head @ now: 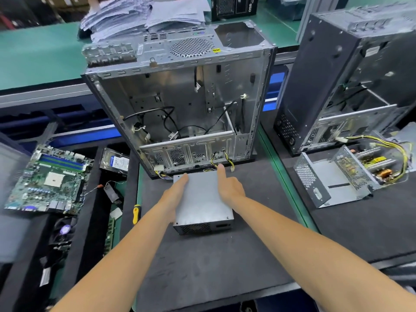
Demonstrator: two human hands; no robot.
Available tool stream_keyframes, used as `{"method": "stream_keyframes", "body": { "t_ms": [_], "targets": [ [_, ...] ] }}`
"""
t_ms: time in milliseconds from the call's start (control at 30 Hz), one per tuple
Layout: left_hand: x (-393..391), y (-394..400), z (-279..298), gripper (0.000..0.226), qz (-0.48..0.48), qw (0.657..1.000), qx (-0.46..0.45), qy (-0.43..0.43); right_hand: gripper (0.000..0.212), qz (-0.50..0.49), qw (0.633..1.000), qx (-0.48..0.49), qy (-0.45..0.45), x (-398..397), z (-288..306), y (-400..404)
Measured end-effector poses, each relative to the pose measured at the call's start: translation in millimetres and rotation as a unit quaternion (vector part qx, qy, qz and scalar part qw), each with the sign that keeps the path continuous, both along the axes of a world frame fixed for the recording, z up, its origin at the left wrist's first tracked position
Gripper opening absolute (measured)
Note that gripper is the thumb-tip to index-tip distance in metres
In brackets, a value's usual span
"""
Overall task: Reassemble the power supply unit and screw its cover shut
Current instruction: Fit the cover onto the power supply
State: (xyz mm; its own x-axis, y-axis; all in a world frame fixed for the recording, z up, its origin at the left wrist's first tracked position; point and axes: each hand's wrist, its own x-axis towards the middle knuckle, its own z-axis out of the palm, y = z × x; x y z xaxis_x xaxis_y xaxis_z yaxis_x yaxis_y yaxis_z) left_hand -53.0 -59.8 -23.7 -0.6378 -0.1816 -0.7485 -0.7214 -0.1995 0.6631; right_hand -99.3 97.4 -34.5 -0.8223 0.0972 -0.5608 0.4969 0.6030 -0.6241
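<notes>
A closed grey sheet-metal power supply box (pixel 203 199) with a honeycomb vent on its near face sits on the dark foam mat (pixel 202 266) of the bench, at the centre of the frame, just in front of an open, gutted silver computer case (pixel 180 104). Yellow and black cables (pixel 221 159) run from the box's far edge up against the case's lower frame. The left hand (pixel 173 197) lies along the left side of the box, fingers straight and extended over its top edge, thumb side hidden. The right hand (pixel 229 188) rests on the right part of the top, index finger straight and pointing toward the case, the other fingers curled at the box's right edge; whether they clasp the side cannot be told. At centre left, a yellow-and-black screwdriver handle (pixel 136 213) lies beside the mat. A green motherboard (pixel 49 179) is at left, and a silver hard drive (pixel 116 163) is near it. At right, a second, opened power supply (pixel 342 176) shows its circuit board, below a dark upright case (pixel 333 70).
</notes>
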Motion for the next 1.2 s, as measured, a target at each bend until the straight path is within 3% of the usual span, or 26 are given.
{"method": "stream_keyframes", "body": {
  "t_ms": [233, 467, 600, 767, 967, 1033, 1100, 1200],
  "targets": [
    [0.3, -4.9, -0.8, 0.058, -0.010, 1.000, 0.001, -0.001, 0.092, -0.004, 0.998, -0.059, -0.035, 1.9, 12.9, -1.1],
    [4.0, -3.5, -5.5, 0.074, 0.012, 0.999, -0.042, 0.001, 0.101, -0.060, 0.971, -0.204, -0.108, 5.2, 8.8, 4.8],
    [6.8, -5.8, -2.7, 0.085, -0.004, 0.998, -0.067, -0.003, 0.104, -0.069, 0.965, -0.226, -0.112, 8.7, 8.4, 3.4],
    [12.6, -15.1, -4.3, 0.078, 0.003, 0.999, -0.039, 0.011, 0.102, -0.033, 0.956, -0.275, -0.094, 10.4, 18.8, 2.5],
    [20.5, -9.1, -4.6, 0.059, 0.040, 0.998, 0.019, 0.053, 0.081, 0.002, 0.966, -0.258, -0.015, 7.7, 39.5, 2.0],
    [21.5, -6.0, -4.4, 0.064, 0.047, 0.998, -0.028, 0.037, 0.068, 0.004, 0.972, -0.235, 0.014, 5.6, 46.7, 0.3],
    [19.2, -7.8, -6.1, 0.061, 0.055, 0.985, -0.157, 0.048, 0.055, 0.015, 0.974, -0.226, 0.027, 5.6, 52.4, 0.7],
    [9.6, -20.6, 6.5, 0.042, 0.095, 0.921, -0.321, 0.200, 0.082, 0.065, 0.979, -0.183, 0.057, 5.8, 64.6, -1.6]
  ]
}}
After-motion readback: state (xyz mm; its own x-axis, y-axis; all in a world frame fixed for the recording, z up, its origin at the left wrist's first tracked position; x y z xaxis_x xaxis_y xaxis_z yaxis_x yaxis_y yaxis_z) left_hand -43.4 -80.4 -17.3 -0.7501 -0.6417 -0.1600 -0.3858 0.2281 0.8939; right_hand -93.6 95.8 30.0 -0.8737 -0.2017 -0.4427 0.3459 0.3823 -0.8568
